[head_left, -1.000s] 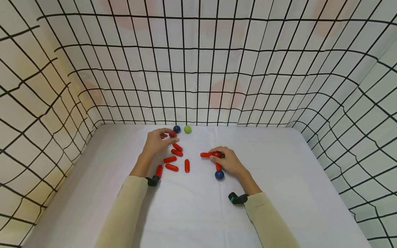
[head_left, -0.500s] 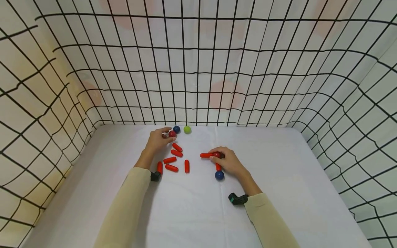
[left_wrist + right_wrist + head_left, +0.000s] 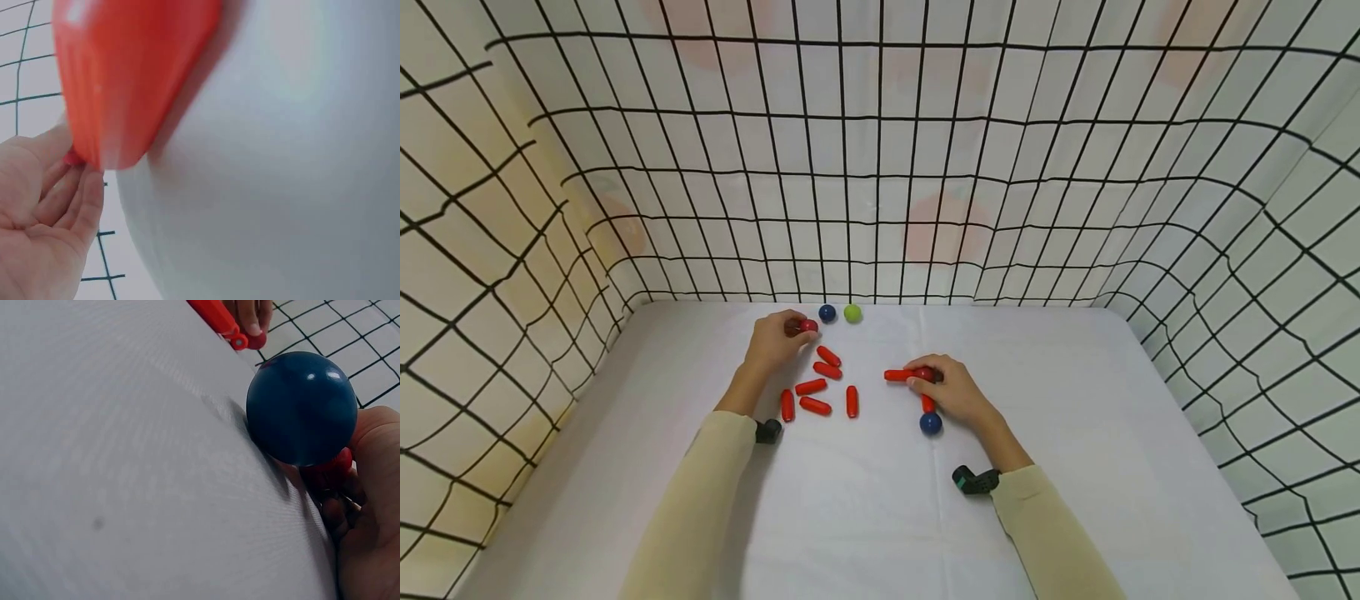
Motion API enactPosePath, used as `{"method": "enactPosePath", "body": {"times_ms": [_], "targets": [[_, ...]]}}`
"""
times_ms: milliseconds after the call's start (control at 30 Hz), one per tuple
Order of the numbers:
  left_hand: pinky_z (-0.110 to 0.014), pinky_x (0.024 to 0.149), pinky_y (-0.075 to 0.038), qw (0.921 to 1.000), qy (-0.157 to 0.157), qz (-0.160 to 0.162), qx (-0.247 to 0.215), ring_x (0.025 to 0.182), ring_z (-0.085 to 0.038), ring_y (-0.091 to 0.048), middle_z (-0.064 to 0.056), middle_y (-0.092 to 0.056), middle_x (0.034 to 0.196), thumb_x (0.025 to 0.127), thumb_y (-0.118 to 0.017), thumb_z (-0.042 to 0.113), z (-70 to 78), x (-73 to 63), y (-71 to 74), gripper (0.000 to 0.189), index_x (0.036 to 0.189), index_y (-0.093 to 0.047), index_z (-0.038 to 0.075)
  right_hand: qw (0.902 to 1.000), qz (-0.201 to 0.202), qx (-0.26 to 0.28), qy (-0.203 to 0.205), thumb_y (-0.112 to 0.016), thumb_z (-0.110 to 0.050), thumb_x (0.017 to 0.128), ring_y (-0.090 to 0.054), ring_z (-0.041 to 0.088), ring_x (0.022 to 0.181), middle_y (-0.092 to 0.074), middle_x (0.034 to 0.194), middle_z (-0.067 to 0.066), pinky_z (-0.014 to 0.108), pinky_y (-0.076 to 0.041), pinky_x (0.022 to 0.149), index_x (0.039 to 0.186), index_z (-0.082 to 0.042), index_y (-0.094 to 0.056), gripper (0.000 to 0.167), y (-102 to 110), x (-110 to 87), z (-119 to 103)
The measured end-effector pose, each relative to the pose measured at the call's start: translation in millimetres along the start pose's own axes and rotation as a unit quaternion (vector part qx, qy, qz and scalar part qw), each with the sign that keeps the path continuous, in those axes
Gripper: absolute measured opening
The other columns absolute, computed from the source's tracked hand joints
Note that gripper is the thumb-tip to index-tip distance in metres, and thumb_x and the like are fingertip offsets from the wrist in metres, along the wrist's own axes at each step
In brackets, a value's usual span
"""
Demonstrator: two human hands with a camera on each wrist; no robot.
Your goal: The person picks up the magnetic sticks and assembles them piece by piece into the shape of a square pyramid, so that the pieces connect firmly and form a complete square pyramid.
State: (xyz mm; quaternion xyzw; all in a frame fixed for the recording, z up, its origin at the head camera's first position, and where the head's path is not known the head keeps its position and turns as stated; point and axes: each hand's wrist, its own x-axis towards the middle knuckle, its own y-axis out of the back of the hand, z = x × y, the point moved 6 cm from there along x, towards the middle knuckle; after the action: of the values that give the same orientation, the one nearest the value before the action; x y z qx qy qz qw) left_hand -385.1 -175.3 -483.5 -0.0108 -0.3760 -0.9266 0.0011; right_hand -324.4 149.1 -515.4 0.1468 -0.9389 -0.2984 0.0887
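My left hand (image 3: 772, 343) pinches a small red ball (image 3: 808, 327) between thumb and fingers near the table's back. In the left wrist view, a red rod (image 3: 131, 75) looms close and covers most of that ball. My right hand (image 3: 957, 392) grips another red ball (image 3: 924, 375), to the right of the loose rods. One red rod (image 3: 898, 376) sticks out leftward from this ball. A second red rod (image 3: 928, 404) points toward the front, with a dark blue ball (image 3: 931, 423) at its end. The right wrist view has this blue ball (image 3: 302, 408) large, in front of the fingers.
Several loose red rods (image 3: 811, 387) lie between the hands on the white-covered table (image 3: 865, 517). A second blue ball (image 3: 827, 313) and a green ball (image 3: 853, 313) sit at the back edge. Black wire grid (image 3: 880, 175) rises behind and along both sides.
My left fingers have closed around the red ball and drawn it a little left, apart from the blue ball at the back. The right hand stays where it was.
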Motion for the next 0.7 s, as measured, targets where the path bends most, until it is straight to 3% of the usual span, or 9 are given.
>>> {"method": "enactPosePath", "body": {"times_ms": [233, 467, 700], "targets": [[-0.045, 0.100, -0.058, 0.9984, -0.038, -0.013, -0.039, 0.113, -0.030, -0.068, -0.012, -0.072, 0.121, 0.094, -0.078, 0.030, 4.4, -23.2, 4.3, 0.043, 0.130, -0.066, 0.010, 0.9999, 0.003, 0.000, 0.013, -0.074, -0.029, 0.095, -0.052, 0.021, 0.097, -0.069, 0.112, 0.002, 0.033, -0.043, 0.079, 0.119, -0.023, -0.075, 0.024, 0.4, 0.0, -0.9], [-0.042, 0.096, -0.059, 0.9948, -0.065, -0.029, -0.073, 0.107, -0.025, -0.070, -0.007, -0.073, 0.116, 0.092, -0.080, 0.032, 19.0, -46.4, -2.7, 0.045, 0.130, -0.067, 0.012, 1.0000, 0.002, 0.003, 0.006, -0.075, -0.033, 0.095, -0.052, 0.023, 0.096, -0.069, 0.112, 0.001, 0.035, -0.043, 0.079, 0.117, -0.026, -0.075, 0.023, -0.9, 0.8, 4.0], [-0.038, 0.092, -0.061, 0.9911, -0.106, -0.060, -0.055, 0.106, -0.024, -0.073, -0.008, -0.074, 0.116, 0.092, -0.079, 0.025, 38.2, -57.4, -19.2, 0.044, 0.134, -0.069, 0.015, 0.9999, -0.002, 0.002, -0.017, -0.074, -0.035, 0.095, -0.056, 0.026, 0.113, -0.068, 0.127, 0.002, 0.043, -0.047, 0.097, 0.119, -0.027, -0.075, 0.025, -1.0, 0.7, 6.4]]}}
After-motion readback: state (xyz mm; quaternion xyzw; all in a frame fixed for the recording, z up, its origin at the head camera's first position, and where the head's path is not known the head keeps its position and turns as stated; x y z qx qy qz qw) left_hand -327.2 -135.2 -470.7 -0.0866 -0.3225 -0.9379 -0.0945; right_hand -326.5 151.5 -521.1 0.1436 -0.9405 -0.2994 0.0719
